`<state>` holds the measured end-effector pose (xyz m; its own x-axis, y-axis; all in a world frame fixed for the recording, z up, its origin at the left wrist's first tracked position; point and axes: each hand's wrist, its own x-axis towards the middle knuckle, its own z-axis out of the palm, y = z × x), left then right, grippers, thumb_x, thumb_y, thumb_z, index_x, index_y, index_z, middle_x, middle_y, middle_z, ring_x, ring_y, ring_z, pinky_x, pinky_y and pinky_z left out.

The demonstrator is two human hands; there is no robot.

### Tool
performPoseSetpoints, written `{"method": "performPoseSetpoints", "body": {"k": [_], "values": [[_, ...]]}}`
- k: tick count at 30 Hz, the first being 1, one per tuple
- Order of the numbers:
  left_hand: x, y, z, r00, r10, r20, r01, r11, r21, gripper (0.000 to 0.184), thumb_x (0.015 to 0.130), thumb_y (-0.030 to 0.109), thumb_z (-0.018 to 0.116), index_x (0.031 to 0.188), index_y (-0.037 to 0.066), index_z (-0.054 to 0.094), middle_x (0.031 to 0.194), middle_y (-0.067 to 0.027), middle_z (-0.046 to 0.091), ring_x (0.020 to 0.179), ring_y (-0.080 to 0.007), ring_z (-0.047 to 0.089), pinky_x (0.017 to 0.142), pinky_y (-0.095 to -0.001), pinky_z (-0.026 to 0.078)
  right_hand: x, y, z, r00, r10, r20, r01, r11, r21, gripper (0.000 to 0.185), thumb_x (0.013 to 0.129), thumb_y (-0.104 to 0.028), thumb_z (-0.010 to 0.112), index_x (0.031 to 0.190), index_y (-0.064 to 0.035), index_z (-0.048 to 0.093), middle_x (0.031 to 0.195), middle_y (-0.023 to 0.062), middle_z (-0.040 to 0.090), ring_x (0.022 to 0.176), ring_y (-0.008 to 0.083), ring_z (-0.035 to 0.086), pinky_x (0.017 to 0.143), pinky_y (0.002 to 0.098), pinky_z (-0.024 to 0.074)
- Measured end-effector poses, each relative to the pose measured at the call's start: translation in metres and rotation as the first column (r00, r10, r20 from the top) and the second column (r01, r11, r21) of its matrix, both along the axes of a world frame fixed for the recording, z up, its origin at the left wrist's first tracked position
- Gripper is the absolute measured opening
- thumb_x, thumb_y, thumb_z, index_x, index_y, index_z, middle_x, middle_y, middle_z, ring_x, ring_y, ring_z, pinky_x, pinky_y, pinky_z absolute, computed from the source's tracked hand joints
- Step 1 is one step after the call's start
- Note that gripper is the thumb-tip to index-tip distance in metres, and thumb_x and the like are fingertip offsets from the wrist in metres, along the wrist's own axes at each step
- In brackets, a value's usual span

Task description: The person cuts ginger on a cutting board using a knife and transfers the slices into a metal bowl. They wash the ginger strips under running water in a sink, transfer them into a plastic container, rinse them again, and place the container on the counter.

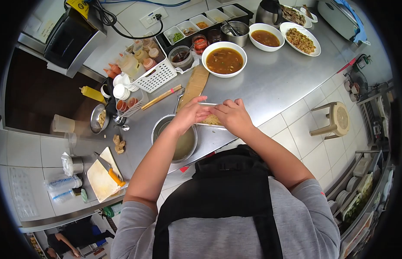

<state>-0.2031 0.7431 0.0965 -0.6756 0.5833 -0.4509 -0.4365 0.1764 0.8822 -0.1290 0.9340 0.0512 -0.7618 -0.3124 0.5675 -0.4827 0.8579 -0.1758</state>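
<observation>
My left hand is over the near edge of a white rectangular dish, its fingers stretched toward the right. My right hand bends over the same dish from the other side. Its fingers are curled, their tips close to those of the left, and what they grip is hidden. Pale yellow shredded food shows between the hands. Below my left forearm stands a metal pot of cloudy liquid. A strip of brown cardboard lies just behind the hands.
Two bowls of brown soup, a near one and a far one, stand behind, beside a plate of fried rice. A white basket of bottles is left. A knife rests on a cutting board. A stool stands right.
</observation>
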Motion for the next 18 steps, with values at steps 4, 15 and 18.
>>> {"method": "performPoseSetpoints", "body": {"k": [4, 15, 18], "values": [[-0.008, -0.006, -0.011, 0.986, 0.008, 0.164, -0.034, 0.987, 0.158, 0.055, 0.102, 0.037, 0.031, 0.143, 0.002, 0.039, 0.132, -0.0176, 0.056, 0.121, -0.024, 0.056, 0.104, -0.0367, 0.042, -0.001, -0.011, 0.004, 1.0, 0.005, 0.005, -0.005, 1.0, -0.014, 0.026, 0.078, -0.017, 0.065, 0.103, -0.0168, 0.068, 0.098, -0.0077, 0.064, 0.093, 0.0145, 0.055, 0.078, 0.0379, 0.0375], [-0.011, 0.005, 0.006, 0.964, -0.045, 0.263, -0.04, 0.95, 0.308, 0.053, 0.101, 0.032, 0.035, 0.145, 0.002, 0.037, 0.142, -0.0171, 0.05, 0.123, -0.0234, 0.054, 0.104, -0.0371, 0.042, 0.001, -0.002, -0.006, 0.997, 0.074, -0.019, -0.074, 0.997, 0.037, 0.011, 0.078, -0.015, 0.061, 0.088, -0.0153, 0.066, 0.09, -0.0058, 0.061, 0.092, 0.0156, 0.054, 0.079, 0.0415, 0.0394], [-0.005, 0.003, 0.022, 0.997, 0.07, 0.019, -0.07, 0.997, 0.017, 0.043, 0.098, 0.013, 0.051, 0.14, 0.001, 0.045, 0.135, -0.0146, 0.055, 0.119, -0.0176, 0.056, 0.102, -0.0335, 0.044, 0.007, 0.003, 0.001, 0.993, 0.017, 0.116, -0.018, 1.0, 0.004, 0.007, 0.076, -0.013, 0.06, 0.081, -0.0128, 0.065, 0.089, -0.0029, 0.059, 0.093, 0.0178, 0.053, 0.081, 0.042, 0.0386]]}}
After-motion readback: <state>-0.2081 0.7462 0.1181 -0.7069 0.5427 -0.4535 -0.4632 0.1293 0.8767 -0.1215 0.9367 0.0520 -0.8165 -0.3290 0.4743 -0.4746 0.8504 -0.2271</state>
